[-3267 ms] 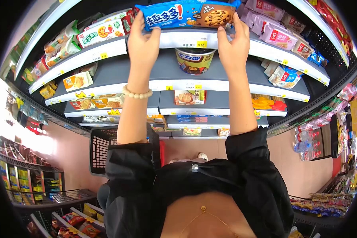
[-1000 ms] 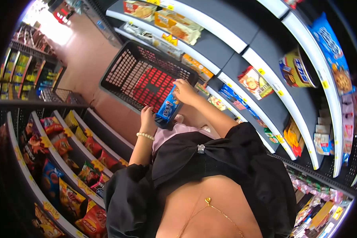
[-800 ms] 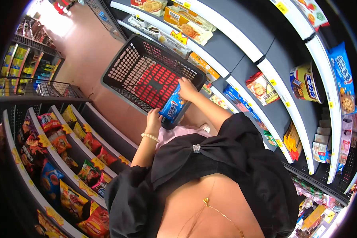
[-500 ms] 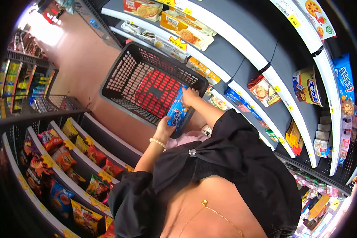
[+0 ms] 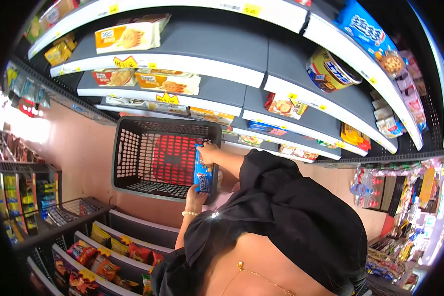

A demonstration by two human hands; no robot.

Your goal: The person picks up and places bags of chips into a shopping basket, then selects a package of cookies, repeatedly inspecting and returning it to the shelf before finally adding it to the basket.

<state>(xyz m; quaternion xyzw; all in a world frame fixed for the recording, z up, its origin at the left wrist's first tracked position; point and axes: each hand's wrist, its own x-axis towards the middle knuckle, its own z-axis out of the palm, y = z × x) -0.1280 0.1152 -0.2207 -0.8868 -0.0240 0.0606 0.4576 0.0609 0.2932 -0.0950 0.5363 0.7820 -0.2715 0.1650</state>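
Note:
A blue packet of cookies point(image 5: 203, 173) is held between both hands, over the right end of the dark shopping basket point(image 5: 123, 190). My left hand point(image 5: 196, 197), with a beaded bracelet at the wrist, is closed on the packet's near end. At its far end, my right hand point(image 5: 209, 153) grips the packet too. The basket has a perforated wall, and red shows through its bottom. Part of the basket's near right corner is hidden behind the packet and my hands.
Ahead and to the right run curved-looking shelves point(image 5: 197, 61) with biscuit packs point(image 5: 128, 38), a round tub point(image 5: 330, 71) and another blue cookie packet point(image 5: 372, 34). Snack bags point(image 5: 103, 266) fill a rack at lower left. Pinkish floor point(image 5: 79, 143) lies left of the basket.
My view has turned toward the shelves, so the basket and hands appear further left and lower. Both hands still hold the cookie packet, which now looks more upright in view.

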